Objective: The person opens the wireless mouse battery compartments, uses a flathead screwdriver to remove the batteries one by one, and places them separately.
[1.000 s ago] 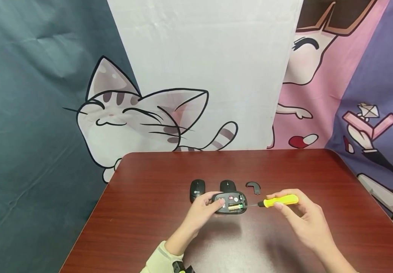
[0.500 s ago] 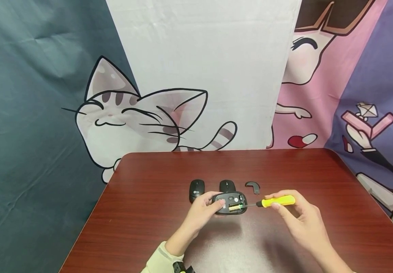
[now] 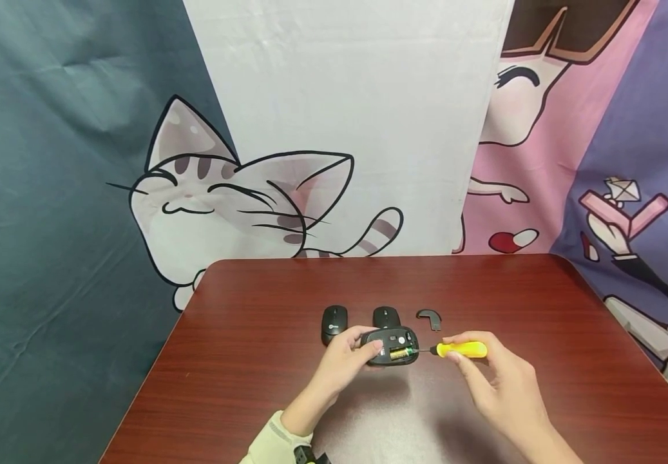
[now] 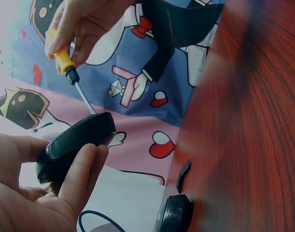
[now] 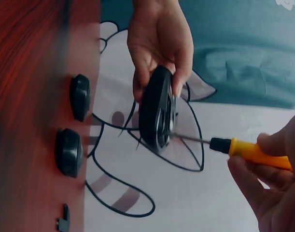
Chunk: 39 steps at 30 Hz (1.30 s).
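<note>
Above the table, my left hand (image 3: 339,361) grips a black computer mouse (image 3: 377,354) with its underside turned up and its battery bay uncovered. A battery (image 3: 401,353) with a green end lies in that bay. My right hand (image 3: 502,380) pinches the yellow handle of a screwdriver (image 3: 462,349) between thumb and fingers. The screwdriver's shaft points left, its tip at the battery bay's right end; the right wrist view shows the tip (image 5: 174,134) at the mouse's open underside. Whether the tip touches the battery cannot be told.
Two more black mice stand on the table behind the held one: one at left (image 3: 334,322), the other (image 3: 386,316) partly hidden. A curved black battery cover (image 3: 429,318) lies to their right. The brown table (image 3: 252,290) ends at a printed cloth backdrop (image 3: 339,96).
My right hand has moved left and slightly down with the screwdriver, whose handle is now closer to the mouse. The left hand and the mouse have stayed almost still.
</note>
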Tool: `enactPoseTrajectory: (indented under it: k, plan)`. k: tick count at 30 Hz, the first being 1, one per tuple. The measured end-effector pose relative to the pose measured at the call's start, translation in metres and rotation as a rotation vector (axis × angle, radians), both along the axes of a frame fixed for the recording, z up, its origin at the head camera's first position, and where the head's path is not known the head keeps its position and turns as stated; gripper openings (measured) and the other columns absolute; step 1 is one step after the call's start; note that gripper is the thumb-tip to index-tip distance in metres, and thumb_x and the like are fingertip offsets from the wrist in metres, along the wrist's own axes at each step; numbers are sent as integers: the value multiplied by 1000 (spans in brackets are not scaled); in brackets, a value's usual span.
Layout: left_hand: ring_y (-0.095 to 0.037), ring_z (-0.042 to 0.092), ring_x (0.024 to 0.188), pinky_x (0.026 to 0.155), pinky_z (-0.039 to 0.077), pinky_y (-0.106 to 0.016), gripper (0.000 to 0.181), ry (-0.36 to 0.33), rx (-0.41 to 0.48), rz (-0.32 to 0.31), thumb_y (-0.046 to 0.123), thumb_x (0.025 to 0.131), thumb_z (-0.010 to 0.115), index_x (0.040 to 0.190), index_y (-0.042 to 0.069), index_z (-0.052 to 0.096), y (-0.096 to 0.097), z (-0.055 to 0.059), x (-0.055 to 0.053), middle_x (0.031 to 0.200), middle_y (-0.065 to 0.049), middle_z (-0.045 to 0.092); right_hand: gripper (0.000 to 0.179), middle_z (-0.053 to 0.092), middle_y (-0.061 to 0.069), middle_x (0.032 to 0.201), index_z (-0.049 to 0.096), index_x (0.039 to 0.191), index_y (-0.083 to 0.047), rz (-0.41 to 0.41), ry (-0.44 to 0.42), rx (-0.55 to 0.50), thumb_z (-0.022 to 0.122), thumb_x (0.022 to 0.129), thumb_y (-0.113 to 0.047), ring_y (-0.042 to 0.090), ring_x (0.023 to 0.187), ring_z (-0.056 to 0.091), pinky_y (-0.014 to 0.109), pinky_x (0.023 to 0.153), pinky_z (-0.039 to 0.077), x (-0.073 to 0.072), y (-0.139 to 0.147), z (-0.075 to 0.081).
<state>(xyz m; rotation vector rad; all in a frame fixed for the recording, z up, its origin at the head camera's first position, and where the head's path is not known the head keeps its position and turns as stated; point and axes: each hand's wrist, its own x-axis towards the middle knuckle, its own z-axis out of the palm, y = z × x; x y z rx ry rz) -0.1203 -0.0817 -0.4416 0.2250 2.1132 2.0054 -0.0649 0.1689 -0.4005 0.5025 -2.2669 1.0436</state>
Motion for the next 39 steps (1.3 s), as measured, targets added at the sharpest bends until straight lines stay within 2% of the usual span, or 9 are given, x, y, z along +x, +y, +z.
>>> enactPoseTrajectory:
  k: [3,7,12,19,24,29,32,35,39]
  plan:
    - [-10,67,76,66,60,-25,34,11,-15,7,16,95,69,125,-1,65,0,0,0,101,-11,74,23,74,-6,102,70,108,-13,-12,68,58,78,91,-27,-5,91,63,2,87,49,1,-7,0]
    - [-9,65,74,61,54,-20,34,10,-22,12,17,94,70,123,-1,66,1,0,0,99,-11,74,45,74,-5,101,72,105,-10,-1,194,85,53,102,-51,2,88,66,3,86,50,0,-16,-1]
    - [-9,66,75,61,57,-19,34,4,14,23,14,93,70,122,-3,65,1,-2,-2,99,-13,74,40,75,-2,97,73,103,-7,8,321,88,55,104,-43,9,85,67,7,83,52,-5,-25,-5]
    - [-10,66,76,61,57,-19,34,14,19,48,14,93,71,122,-3,65,3,-4,-3,101,-14,74,39,73,0,94,73,102,-5,14,372,112,54,105,-39,10,79,64,11,72,53,-4,-31,-7]
    - [-10,66,81,63,58,-22,35,38,5,51,15,93,71,123,-2,65,4,-2,-1,105,-14,73,38,73,2,92,73,100,-3,-28,401,65,56,104,-36,15,80,67,10,80,54,-3,-31,-8]
    - [-13,67,86,66,59,-21,35,54,13,50,14,93,70,124,-2,64,3,0,0,108,-15,72,40,74,1,96,73,104,-4,-67,347,32,56,103,-40,14,84,69,4,90,48,-5,-26,-9]
    - [-14,68,88,66,59,-20,35,60,18,54,14,94,70,125,-2,64,2,1,1,110,-16,72,36,75,-1,98,72,108,-5,-75,286,17,61,101,-39,6,88,68,3,87,48,-4,-20,-8]
    - [-13,68,88,65,58,-19,36,57,23,59,15,94,69,126,-2,64,0,4,2,110,-15,72,24,75,-1,103,69,112,-5,-68,171,-19,74,94,-19,-5,95,65,1,87,49,-1,-14,-4]
    - [-11,67,83,63,58,-18,37,45,24,62,16,94,69,127,-1,64,0,8,2,108,-15,73,42,75,2,107,64,114,-4,-60,25,-84,80,78,10,-12,100,61,4,90,49,4,-8,1]
